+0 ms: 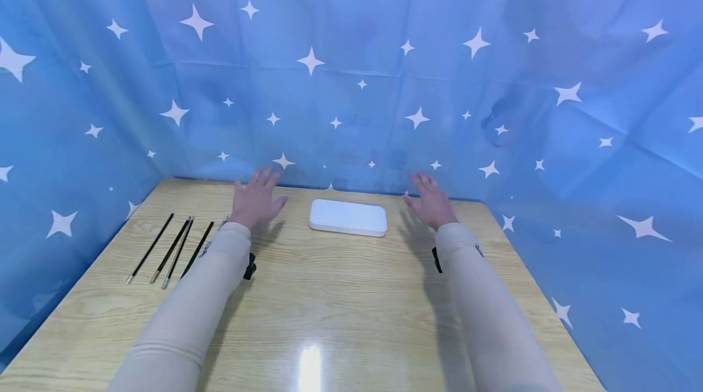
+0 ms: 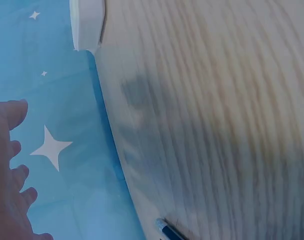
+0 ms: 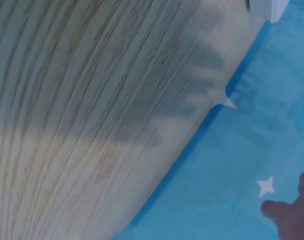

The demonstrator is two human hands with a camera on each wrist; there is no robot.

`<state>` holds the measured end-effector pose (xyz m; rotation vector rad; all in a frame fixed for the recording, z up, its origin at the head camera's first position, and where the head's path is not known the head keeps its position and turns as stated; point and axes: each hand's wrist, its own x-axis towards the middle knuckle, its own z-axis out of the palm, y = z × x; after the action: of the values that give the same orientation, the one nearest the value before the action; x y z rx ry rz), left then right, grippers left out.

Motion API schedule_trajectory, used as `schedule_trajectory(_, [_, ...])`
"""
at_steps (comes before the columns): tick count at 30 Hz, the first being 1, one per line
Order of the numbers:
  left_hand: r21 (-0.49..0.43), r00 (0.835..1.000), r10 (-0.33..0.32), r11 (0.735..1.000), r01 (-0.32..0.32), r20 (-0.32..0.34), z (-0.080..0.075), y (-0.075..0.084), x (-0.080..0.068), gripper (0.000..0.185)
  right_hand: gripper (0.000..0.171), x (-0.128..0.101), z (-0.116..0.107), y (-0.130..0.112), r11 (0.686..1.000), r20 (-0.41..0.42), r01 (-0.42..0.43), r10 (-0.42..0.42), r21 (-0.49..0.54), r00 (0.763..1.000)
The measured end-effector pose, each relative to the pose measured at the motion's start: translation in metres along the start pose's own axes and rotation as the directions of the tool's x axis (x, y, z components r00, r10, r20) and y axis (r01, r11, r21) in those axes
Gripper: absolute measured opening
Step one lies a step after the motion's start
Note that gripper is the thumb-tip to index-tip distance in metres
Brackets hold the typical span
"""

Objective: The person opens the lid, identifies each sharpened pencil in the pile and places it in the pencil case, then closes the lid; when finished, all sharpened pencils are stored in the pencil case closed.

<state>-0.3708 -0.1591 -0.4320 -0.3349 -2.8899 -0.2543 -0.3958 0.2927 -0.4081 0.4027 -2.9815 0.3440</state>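
1. At the far left, a blue curtain [image 1: 66,154] with white four-pointed stars hangs beside the wooden table [image 1: 340,294] and runs along behind it.
2. On the table's left side lie slim dark sticks [image 1: 149,249], pencil-like with pale ends, slanting roughly alongside one another; the middle two nearly meet at their far ends (whether they touch, I cannot tell).
3. The left sleeve [image 1: 181,309], pale, reaches across just beside the rightmost sticks, with a black wrist piece [image 1: 249,267] on its inner side.
4. The left hand [image 1: 254,201] is at the table's far edge, fingers spread, thumb pointing toward the middle, its shadow on the wood.
5. Between the hands, near the back edge, a white rounded box [image 1: 348,214] lies flat, touched by neither.
6. The right hand [image 1: 431,201] also reaches toward the far edge, well apart from the left, its fingers extended and its thumb turned inward.
7. Behind it comes the right sleeve [image 1: 491,312], also pale, showing a black edge at the wrist.
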Motion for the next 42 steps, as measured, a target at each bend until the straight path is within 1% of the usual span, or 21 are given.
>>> schedule_trajectory(3, [-0.015,1.0,0.014,1.0,-0.014,0.004,0.002,0.005,0.0,0.074,0.075,0.001,0.004,-0.003,1.0,-0.006,0.006,-0.006,0.013,1.0])
schedule_trajectory(8, [-0.073,1.0,0.03,0.997,-0.03,-0.009,0.006,0.011,0.0,0.071,0.073,0.005,0.012,-0.008,0.999,-0.003,0.034,-0.034,0.021,0.999])
schedule_trajectory(11, [-0.088,0.999,0.041,0.995,-0.042,-0.014,0.011,0.013,0.002,0.071,0.072,0.007,0.018,-0.011,0.998,-0.004,0.057,-0.057,0.029,0.998])
schedule_trajectory(15, [-0.107,0.998,0.067,0.992,-0.067,-0.007,0.019,0.016,0.006,0.073,0.07,0.009,0.025,-0.016,0.994,0.002,0.082,-0.083,0.075,0.997])
schedule_trajectory(19, [-0.148,0.997,0.076,0.986,-0.074,0.008,0.023,0.023,0.007,0.072,0.07,0.01,0.035,-0.02,0.982,0.048,0.087,-0.097,0.168,0.994])
schedule_trajectory(22, [-0.192,0.997,0.076,0.979,-0.068,0.033,0.024,0.03,0.007,0.073,0.07,0.01,0.042,-0.023,0.97,0.086,0.087,-0.109,0.229,0.99])
schedule_trajectory(27, [-0.294,0.991,0.108,0.953,-0.08,0.082,0.031,0.039,0.009,0.075,0.074,0.008,0.051,-0.032,0.959,0.155,0.077,-0.122,0.271,0.98])
schedule_trajectory(32, [-0.368,0.98,0.142,0.926,-0.081,0.14,0.041,0.045,0.013,0.076,0.087,0.009,0.057,-0.039,0.963,0.23,0.066,-0.128,0.261,0.965])
schedule_trajectory(36, [-0.394,0.974,0.154,0.916,-0.077,0.169,0.048,0.048,0.014,0.075,0.099,0.014,0.065,-0.04,0.968,0.244,0.106,-0.163,0.229,0.956])
schedule_trajectory(39, [-0.409,0.969,0.17,0.909,-0.083,0.18,0.054,0.049,0.016,0.078,0.102,0.015,0.069,-0.041,0.97,0.254,0.132,-0.182,0.202,0.95])
schedule_trajectory(42, [-0.427,0.962,0.194,0.899,-0.096,0.193,0.06,0.051,0.019,0.081,0.101,0.013,0.07,-0.044,0.976,0.275,0.135,-0.179,0.172,0.945])
